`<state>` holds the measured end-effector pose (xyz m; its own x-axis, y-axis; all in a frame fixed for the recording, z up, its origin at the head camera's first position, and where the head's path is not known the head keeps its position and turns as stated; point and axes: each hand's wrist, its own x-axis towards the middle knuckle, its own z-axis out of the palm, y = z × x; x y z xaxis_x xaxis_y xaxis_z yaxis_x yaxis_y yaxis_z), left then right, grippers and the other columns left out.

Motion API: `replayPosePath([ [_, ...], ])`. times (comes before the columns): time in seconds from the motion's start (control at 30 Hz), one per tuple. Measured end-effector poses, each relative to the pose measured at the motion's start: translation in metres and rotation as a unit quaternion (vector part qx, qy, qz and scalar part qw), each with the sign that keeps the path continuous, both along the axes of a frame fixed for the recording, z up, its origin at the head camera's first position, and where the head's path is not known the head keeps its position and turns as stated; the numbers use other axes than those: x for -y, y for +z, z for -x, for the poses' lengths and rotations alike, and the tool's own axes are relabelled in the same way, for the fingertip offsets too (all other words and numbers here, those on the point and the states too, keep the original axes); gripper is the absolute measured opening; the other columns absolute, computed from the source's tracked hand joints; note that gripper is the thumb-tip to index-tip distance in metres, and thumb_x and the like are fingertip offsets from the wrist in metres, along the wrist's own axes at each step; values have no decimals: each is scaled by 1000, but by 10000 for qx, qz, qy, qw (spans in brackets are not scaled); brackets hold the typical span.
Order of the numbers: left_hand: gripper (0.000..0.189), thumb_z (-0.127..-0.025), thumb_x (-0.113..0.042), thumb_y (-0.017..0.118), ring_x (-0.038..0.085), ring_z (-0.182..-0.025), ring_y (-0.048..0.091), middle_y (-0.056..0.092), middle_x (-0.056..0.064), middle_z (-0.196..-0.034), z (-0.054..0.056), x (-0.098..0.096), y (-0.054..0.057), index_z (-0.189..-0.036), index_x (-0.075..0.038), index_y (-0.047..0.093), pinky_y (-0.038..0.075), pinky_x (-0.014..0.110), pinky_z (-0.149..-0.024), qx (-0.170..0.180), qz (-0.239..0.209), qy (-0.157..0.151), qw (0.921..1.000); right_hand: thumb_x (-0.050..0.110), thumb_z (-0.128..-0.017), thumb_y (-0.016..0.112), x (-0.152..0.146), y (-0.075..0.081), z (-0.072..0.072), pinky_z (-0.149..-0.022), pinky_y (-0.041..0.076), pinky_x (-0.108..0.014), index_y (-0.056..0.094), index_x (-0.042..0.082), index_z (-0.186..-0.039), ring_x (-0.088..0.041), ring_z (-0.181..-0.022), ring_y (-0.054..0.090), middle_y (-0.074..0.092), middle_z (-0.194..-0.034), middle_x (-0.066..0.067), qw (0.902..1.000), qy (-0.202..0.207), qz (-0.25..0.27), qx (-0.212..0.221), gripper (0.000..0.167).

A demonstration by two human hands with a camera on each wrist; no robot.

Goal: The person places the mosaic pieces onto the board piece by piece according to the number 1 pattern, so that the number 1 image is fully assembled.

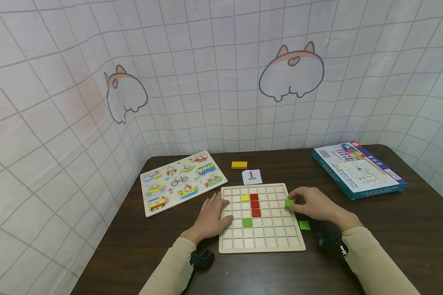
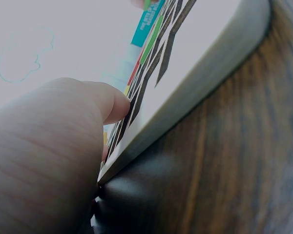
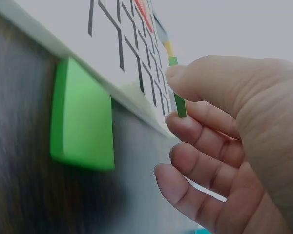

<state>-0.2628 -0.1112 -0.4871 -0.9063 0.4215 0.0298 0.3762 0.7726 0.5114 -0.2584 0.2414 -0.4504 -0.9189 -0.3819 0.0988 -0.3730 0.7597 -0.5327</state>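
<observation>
A light wooden grid board (image 1: 277,232) lies on the dark table. My left hand (image 1: 208,219) rests on its left edge with fingers extended and the thumb on the surface. Between thumb and fingers my right hand (image 1: 315,205) pinches a small green square tile (image 3: 180,105), held over the board's right edge. On the board sit a column of red tiles (image 1: 256,212), a yellow piece (image 1: 245,198) left of the top red one, and a green tile (image 1: 247,222) lower left. Another green tile (image 3: 88,119) lies on the table just beside the board's right edge.
Behind the board are a small pattern card (image 1: 252,177) and a yellow block (image 1: 239,165). A picture puzzle board (image 1: 173,192) lies at the left, a flat teal-sided box (image 1: 359,170) at the right. Grid-patterned cloth (image 1: 206,102) hangs around the table.
</observation>
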Motion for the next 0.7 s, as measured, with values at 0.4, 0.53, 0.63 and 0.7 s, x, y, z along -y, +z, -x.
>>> replayPosePath([
  [0.4, 54, -94, -39, 56, 31, -149, 11, 18, 18, -160, -1, -1, 1, -137, -8, 47, 5, 49, -120, 14, 7, 30, 10000, 20, -86, 76, 24, -2, -8, -59, 45, -24, 72, 12, -106, -8, -68, 50, 62, -89, 7, 9989, 445, 100, -127, 22],
  [0.53, 54, -94, -40, 56, 31, -149, 11, 18, 18, -160, 0, -1, 0, -136, -8, 47, 5, 49, -120, 2, 27, 38, 10000, 19, -85, 76, 32, -2, -10, -61, 45, -24, 72, 13, -105, -7, -69, 50, 64, -91, 6, 9976, 643, 213, -150, 21],
  [0.63, 54, -94, -40, 56, 31, -149, 10, 18, 18, -160, 0, 0, 0, -136, -8, 47, 5, 49, -120, -3, 45, 35, 10000, 19, -86, 75, 39, -2, -12, -62, 46, -23, 72, 13, -105, -6, -70, 50, 65, -93, 8, 9966, 762, 301, -40, 20],
  [0.7, 54, -94, -40, 56, 31, -149, 10, 18, 18, -160, 0, 0, 0, -136, -8, 47, 5, 49, -120, 0, 45, 31, 10000, 19, -86, 75, 45, -2, -13, -62, 47, -23, 72, 13, -105, -6, -70, 51, 65, -93, 8, 9952, 889, 398, 21, 20],
])
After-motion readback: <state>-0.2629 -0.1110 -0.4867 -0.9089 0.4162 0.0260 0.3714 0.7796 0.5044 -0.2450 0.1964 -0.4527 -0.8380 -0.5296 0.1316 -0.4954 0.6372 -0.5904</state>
